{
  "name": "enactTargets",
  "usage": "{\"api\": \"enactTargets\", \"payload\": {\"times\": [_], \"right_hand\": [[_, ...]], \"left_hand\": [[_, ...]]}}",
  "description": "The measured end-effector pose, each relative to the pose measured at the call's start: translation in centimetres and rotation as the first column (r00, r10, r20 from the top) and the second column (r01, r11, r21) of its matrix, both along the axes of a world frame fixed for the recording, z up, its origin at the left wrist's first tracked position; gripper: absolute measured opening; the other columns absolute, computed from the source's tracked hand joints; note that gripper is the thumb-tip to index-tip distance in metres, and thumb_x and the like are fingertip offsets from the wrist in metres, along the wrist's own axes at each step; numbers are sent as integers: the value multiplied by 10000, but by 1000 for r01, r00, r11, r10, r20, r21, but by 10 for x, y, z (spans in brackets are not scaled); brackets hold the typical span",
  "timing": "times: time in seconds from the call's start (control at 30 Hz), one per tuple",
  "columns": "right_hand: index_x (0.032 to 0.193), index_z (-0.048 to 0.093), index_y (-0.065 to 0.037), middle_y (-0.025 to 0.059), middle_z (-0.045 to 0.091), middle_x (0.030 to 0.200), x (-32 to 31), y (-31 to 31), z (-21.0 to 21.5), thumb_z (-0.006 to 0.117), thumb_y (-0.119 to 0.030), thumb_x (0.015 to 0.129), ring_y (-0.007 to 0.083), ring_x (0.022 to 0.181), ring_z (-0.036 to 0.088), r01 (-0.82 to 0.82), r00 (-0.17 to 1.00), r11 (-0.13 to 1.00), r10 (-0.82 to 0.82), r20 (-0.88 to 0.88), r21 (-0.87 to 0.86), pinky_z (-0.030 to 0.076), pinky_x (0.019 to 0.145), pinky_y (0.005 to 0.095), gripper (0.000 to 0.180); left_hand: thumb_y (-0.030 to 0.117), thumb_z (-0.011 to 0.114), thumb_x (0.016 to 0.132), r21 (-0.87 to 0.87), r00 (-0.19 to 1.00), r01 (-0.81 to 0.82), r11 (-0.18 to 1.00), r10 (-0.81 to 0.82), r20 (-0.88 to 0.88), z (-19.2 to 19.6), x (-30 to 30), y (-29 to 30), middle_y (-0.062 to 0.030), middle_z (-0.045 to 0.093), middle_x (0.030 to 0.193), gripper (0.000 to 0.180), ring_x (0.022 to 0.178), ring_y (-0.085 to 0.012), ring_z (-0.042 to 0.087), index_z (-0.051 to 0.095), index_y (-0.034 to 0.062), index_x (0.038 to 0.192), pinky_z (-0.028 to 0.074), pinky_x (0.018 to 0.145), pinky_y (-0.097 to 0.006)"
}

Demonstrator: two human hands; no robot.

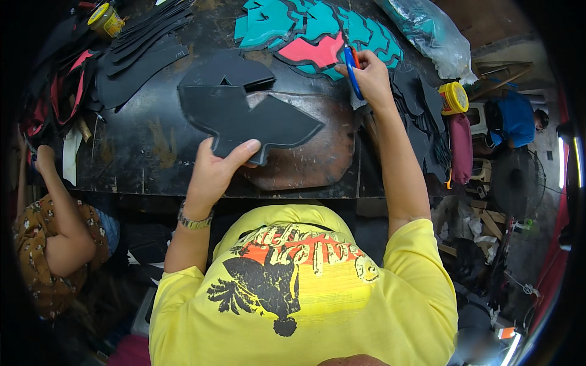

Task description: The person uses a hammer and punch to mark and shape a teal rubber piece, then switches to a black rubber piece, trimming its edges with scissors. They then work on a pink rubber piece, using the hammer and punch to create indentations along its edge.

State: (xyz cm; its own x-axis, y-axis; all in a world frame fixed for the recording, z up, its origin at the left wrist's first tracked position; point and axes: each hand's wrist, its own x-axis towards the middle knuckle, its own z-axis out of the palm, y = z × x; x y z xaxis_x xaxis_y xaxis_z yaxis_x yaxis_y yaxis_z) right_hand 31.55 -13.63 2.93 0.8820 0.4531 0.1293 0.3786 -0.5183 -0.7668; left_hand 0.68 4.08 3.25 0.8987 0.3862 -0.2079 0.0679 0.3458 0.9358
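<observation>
My left hand (223,161) pinches the lower edge of a flat black cut-out piece (262,125), thumb on top. The piece has a pointed right end and a thin pale line along its edges. It is raised over a worn brown board (305,171). Another black piece (229,70) lies just behind it. My right hand (371,79) is closed round scissors (352,73) with blue and orange handles, their dark blades pointing away from me. Beyond the blades, a pink piece with a black border (314,52) rests on overlapping teal pieces (268,24).
Black strips (143,67) are piled at the far left, and more black pieces (415,110) lie at the right. A yellow tub (453,97) sits near the right edge, another yellow tub (105,19) far left. A clear plastic bag (433,36) lies far right. A co-worker's arm (64,226) reaches in at left.
</observation>
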Motion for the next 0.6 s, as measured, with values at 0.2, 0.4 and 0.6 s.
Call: {"api": "enactTargets", "payload": {"times": [0.2,0.4,0.6], "right_hand": [[1085,639,-26,201,731,1013,-6,35,-9,829,-281,783,400,932,704,-41,960,986,84,266,-162,549,809,456,439],[1057,641,-25,203,720,1050,-11,54,-7,820,-237,805,410,987,689,-82,907,937,212,365,-341,539,821,488,375],[1064,611,-29,224,719,1041,-7,51,-10,821,-200,807,430,989,686,-111,898,925,251,363,-364,537,824,484,373]], "left_hand": [[235,779,938,266,990,87,960,-53,-132,10,-17,38,-72,739,851,274,710,-99,677,721,-33,953,539,630,-265],[332,884,808,832,837,383,401,231,-497,9,-12,59,-39,685,799,474,641,-160,599,672,-25,1038,496,624,-315],[300,879,786,949,859,-183,256,512,27,23,-8,68,-126,640,1103,698,963,-245,633,576,68,1370,529,856,-378]]}}
